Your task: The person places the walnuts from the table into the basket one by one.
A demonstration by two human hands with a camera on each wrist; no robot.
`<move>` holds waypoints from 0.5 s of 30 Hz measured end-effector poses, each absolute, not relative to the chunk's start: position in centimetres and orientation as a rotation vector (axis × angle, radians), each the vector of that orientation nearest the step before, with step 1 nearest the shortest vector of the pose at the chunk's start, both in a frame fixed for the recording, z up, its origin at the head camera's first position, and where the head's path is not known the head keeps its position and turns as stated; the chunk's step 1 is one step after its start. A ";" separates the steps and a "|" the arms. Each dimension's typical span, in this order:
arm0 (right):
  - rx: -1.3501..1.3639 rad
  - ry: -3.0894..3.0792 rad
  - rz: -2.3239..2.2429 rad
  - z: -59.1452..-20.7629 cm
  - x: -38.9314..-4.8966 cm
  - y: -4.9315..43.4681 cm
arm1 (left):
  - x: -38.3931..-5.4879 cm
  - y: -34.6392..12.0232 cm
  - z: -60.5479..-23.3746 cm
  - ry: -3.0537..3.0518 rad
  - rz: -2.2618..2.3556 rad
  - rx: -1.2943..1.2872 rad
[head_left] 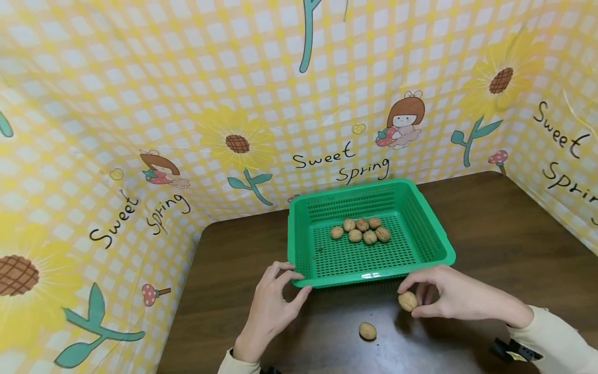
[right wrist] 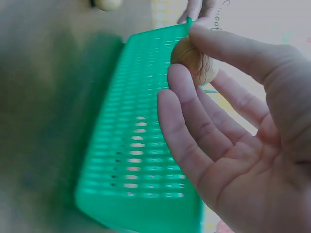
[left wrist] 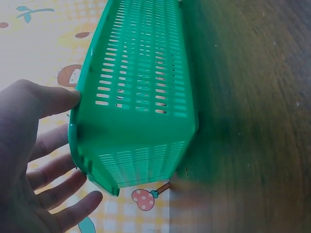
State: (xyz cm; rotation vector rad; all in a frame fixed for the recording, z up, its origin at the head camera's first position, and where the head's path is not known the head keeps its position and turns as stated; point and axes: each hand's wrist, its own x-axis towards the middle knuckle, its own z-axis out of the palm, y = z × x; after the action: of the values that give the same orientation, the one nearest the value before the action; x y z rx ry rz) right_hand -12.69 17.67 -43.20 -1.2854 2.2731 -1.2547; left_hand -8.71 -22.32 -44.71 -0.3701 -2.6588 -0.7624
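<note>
My right hand (head_left: 446,293) pinches a walnut (head_left: 408,301) between thumb and fingertips, just in front of the basket's near right corner. The right wrist view shows this walnut (right wrist: 193,60) up close, its seam facing the palm. At the near left corner of the green plastic basket (head_left: 374,277), my left hand (head_left: 275,306) holds the rim, thumb on the front side and fingers over the corner. Several walnuts (head_left: 362,225) lie grouped on the basket's slotted floor. Another walnut (head_left: 367,331) rests on the table between my hands.
The basket stands on a dark wooden table (head_left: 233,259), close to the back edge. A yellow checked cloth (head_left: 261,83) with sunflowers and lettering hangs behind and along both sides. Tiny dark crumbs lie around the loose walnut.
</note>
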 end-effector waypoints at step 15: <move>-1.226 2.429 -1.120 -35.8 -17.2 16.6 | -8.8 -22.3 -44.5 -2.653 -0.705 -0.364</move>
State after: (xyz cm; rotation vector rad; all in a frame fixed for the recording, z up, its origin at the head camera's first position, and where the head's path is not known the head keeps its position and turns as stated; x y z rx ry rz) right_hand -17.23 16.55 -35.78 -1.2261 2.4288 -1.1201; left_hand -8.76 -22.29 -44.46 -0.3639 -2.6533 -0.7049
